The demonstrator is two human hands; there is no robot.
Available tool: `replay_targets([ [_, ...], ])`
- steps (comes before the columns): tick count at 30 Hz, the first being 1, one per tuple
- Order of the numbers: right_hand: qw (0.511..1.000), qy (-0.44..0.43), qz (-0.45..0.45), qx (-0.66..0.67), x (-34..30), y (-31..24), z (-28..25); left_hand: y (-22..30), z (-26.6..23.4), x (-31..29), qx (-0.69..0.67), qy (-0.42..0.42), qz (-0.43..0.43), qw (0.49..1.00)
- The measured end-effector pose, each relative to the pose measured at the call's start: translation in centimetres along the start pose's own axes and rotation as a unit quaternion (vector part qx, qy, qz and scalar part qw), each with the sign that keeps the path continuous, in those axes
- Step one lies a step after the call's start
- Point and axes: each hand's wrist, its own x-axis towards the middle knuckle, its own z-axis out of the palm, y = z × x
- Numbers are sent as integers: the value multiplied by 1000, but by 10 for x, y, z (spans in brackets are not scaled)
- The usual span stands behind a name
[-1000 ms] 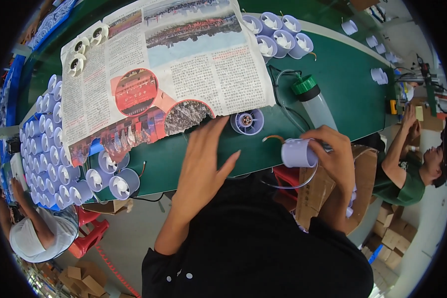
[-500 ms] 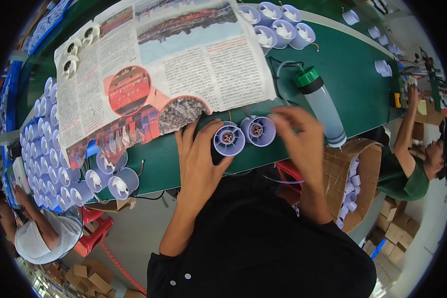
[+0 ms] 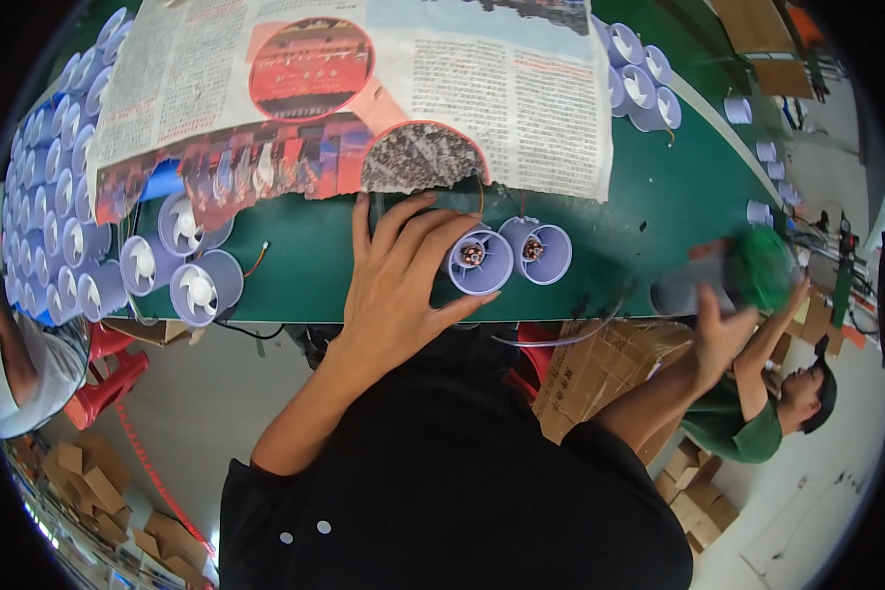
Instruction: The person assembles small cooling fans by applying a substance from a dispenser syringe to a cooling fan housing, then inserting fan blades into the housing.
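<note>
My left hand [image 3: 403,261] curls round a purple, cup-shaped fan housing [image 3: 486,279], its fingers and thumb on the rim. A small copper-wound motor core shows inside it. Right beside it stands a second fan housing [image 3: 557,258] with a similar core, which no hand touches. Off to the right, my right hand [image 3: 723,339] is closed on a dispensing syringe [image 3: 686,285] with a green cap and a translucent barrel. Motion blurs the syringe, and its tip is hard to make out. A thin clear tube hangs near the table edge.
A newspaper sheet [image 3: 521,118] covers much of the green table [image 3: 315,246]. Many purple housings with white fan blades [image 3: 54,216] crowd the left; another group [image 3: 639,88] stands at the back right. A cardboard box [image 3: 600,369] sits below the edge. A co-worker [image 3: 747,423] is at right.
My right hand has left the second housing, moved right and taken up the dispensing syringe, swinging its green cap to the right. My left hand stays on the first housing. The view has shifted.
</note>
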Motion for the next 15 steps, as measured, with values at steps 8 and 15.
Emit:
replay_targets([
  [8, 861, -118, -125, 479, 32, -82, 55, -3, 3, -2, 18, 7, 1, 1000],
  [15, 790, -229, -114, 557, 38, -82, 119, -4, 5, -4, 16, 9, -22, 1000],
])
